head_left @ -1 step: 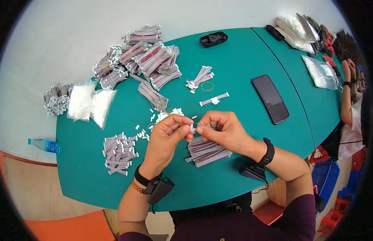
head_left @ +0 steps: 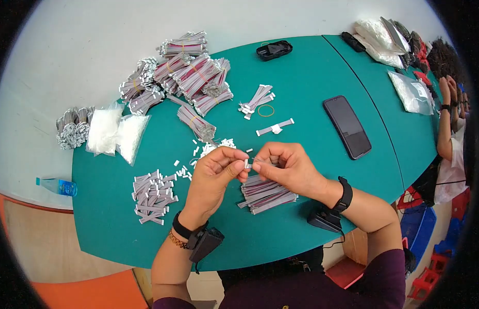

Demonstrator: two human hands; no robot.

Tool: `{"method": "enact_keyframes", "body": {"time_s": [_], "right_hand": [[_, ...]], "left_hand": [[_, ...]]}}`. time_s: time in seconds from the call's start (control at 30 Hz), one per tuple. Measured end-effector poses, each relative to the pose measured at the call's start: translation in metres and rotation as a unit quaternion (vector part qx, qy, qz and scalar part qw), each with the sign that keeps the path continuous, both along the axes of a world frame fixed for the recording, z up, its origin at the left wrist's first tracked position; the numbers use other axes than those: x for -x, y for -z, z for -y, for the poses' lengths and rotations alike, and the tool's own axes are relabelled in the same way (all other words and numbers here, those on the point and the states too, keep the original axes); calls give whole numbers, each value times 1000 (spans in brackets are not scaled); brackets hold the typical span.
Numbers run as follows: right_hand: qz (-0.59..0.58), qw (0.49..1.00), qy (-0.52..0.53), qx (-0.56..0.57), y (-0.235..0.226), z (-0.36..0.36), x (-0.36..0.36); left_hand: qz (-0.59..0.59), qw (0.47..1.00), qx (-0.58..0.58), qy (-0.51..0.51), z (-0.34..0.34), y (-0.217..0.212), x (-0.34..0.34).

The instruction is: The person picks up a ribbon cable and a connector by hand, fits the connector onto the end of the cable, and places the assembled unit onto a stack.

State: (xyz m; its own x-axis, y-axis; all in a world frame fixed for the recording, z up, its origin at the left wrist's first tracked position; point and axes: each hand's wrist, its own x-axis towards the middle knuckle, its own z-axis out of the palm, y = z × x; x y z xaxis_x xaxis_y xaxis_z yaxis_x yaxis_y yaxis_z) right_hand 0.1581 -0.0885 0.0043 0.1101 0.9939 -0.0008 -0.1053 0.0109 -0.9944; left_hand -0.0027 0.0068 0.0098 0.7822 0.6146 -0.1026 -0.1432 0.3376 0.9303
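Over the middle of the green table my two hands meet, fingertips almost touching. A small white connector (head_left: pixel 247 164) is pinched between the thumb and fingers of my left hand (head_left: pixel 217 172). My right hand (head_left: pixel 286 167) is closed on the end of a short grey ribbon cable (head_left: pixel 251 166), mostly hidden by the fingers, which meets the connector. Beneath my right hand lies a stack of grey ribbon cables (head_left: pixel 267 195). Loose white connectors (head_left: pixel 227 142) are heaped just beyond my left hand. To its left is a pile of cables with white ends (head_left: pixel 154 196).
Banded cable bundles (head_left: pixel 195 77) pile up at the back left, near bags of white connectors (head_left: pixel 104 130). A few cables (head_left: pixel 257 101), a rubber band (head_left: pixel 266 110) and a phone (head_left: pixel 346 127) lie farther back. A bottle (head_left: pixel 56 186) stands left; another person's arm (head_left: pixel 444 121) shows far right.
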Motion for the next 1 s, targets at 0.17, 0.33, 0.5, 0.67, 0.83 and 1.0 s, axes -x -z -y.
{"method": "enact_keyframes", "body": {"time_s": [0.17, 0.33, 0.5, 0.67, 0.83, 1.0], "right_hand": [[-1, 1000, 2, 2, 1, 0, 0], [-8, 1000, 2, -2, 0, 1, 0], [-8, 1000, 5, 1, -1, 1, 0], [1, 1000, 5, -2, -2, 1, 0], [4, 1000, 7, -3, -1, 1, 1], [5, 1000, 12, -10, 0, 2, 1]], "left_hand": [[2, 1000, -3, 3, 0, 0, 0], [4, 1000, -3, 7, 0, 0, 1], [2, 1000, 0, 9, 0, 0, 1], [1, 1000, 1, 9, 1, 0, 0], [2, 1000, 2, 8, 1, -1, 1], [2, 1000, 5, 8, 1, 0, 0]]}}
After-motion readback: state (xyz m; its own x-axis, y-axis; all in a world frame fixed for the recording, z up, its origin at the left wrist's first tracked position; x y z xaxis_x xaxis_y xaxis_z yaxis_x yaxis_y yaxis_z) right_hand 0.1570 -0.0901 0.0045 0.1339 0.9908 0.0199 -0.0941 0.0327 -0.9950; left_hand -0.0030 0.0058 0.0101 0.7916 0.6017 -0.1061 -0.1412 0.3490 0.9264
